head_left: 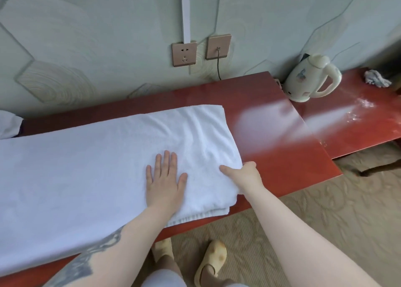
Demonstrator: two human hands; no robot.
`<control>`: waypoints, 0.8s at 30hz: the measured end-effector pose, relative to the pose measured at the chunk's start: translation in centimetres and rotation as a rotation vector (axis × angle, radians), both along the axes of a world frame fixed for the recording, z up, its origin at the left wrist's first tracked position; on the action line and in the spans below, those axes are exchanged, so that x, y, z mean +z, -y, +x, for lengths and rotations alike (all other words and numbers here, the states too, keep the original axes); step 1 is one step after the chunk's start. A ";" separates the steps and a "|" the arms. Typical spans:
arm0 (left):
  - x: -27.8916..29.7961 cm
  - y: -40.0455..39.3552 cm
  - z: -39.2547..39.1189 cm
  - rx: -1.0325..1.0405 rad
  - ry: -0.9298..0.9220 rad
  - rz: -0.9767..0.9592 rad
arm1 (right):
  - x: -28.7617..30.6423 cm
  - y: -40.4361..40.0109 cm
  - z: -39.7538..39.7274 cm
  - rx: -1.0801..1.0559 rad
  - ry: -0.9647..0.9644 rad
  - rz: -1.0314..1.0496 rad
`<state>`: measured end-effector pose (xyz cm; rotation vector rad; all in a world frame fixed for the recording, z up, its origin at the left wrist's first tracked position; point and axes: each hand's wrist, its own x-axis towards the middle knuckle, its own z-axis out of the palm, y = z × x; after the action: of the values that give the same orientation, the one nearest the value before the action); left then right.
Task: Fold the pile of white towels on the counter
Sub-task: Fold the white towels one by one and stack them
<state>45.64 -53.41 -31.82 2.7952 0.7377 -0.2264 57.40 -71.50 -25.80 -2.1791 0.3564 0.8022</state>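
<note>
While left hand (165, 178) presses flat, right hand (245, 173) grip pinching white towel (86, 167) edge, red counter (282, 134)

We find no legible text, brand, number or sign; the kettle (303, 80) at the tabletop's far edge bears only a blurred motif.
</note>
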 end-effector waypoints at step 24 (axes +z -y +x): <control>-0.3 -0.2 -0.2 -0.066 0.043 0.020 | 0.4 3.0 -2.8 -0.122 -0.053 0.534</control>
<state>45.45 -53.18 -32.13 2.8363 0.6418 -0.1707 54.58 -74.52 -25.42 -1.6262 0.2610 0.7827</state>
